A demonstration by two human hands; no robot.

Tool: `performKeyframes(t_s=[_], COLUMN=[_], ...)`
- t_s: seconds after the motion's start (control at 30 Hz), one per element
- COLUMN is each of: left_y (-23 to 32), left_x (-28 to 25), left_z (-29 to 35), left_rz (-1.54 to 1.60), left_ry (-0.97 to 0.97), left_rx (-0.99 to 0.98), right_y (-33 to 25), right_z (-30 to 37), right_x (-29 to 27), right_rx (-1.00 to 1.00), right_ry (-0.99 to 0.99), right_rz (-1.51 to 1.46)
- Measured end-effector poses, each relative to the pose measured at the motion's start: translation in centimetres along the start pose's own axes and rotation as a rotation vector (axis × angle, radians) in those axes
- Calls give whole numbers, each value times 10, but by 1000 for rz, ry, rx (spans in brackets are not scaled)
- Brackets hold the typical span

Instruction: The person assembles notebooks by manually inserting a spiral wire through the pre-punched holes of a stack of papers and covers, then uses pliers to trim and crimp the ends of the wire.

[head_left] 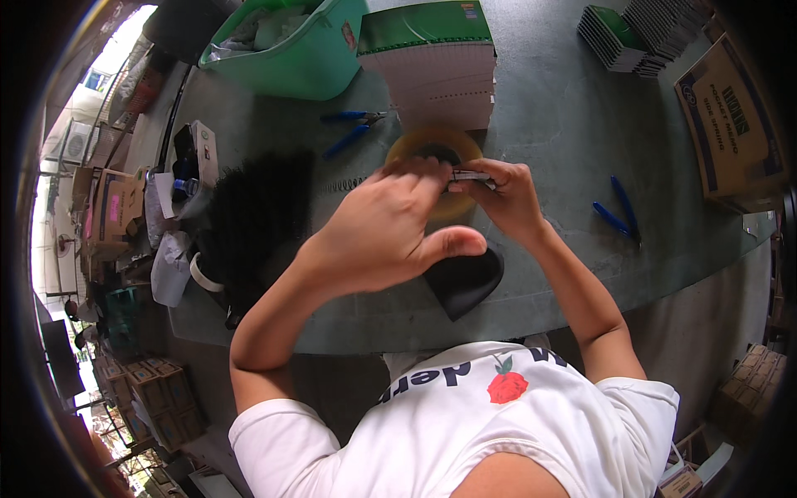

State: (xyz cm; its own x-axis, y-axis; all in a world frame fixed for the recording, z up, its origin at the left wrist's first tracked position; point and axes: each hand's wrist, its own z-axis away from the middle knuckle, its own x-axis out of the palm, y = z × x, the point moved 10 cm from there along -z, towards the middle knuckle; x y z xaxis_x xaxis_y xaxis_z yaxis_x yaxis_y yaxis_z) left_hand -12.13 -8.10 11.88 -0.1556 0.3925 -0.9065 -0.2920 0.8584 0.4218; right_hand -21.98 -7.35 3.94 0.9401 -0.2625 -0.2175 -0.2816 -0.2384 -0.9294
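Nearest us is our white shirt [498,415] with a red rose printed on it, and both bare forearms rise from it toward the grey table [564,124]. Our left hand [386,228] and right hand [506,195] meet above a roll of clear tape [432,149], and between their fingertips we pinch a small flat notebook [471,176]. Its long axis runs left to right across the view, roughly level, one end in each hand; both grips are narrow, closed on the notebook. Below the hands lies a black pad [465,282] on the table. A tall stack of notebooks [436,75] stands just behind the tape, with a green basket [290,46] to its left. Blue pliers [353,129] lie left of the tape, another blue pair [618,216] well to the right, near a cardboard box [730,124].
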Motion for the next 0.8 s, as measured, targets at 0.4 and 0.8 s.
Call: performKeyframes(t_s=[0.4,0.8], left_y=[-42,-23], left_x=[23,23], left_z=[-4,-1], left_rz=[-56,-78], left_ry=[-86,124], left_rx=[-143,-54], right_y=[-9,-11], right_z=[-1,3], right_x=[4,7], right_rx=[-160,-125], right_ry=[-1,-18], right_rz=[4,79])
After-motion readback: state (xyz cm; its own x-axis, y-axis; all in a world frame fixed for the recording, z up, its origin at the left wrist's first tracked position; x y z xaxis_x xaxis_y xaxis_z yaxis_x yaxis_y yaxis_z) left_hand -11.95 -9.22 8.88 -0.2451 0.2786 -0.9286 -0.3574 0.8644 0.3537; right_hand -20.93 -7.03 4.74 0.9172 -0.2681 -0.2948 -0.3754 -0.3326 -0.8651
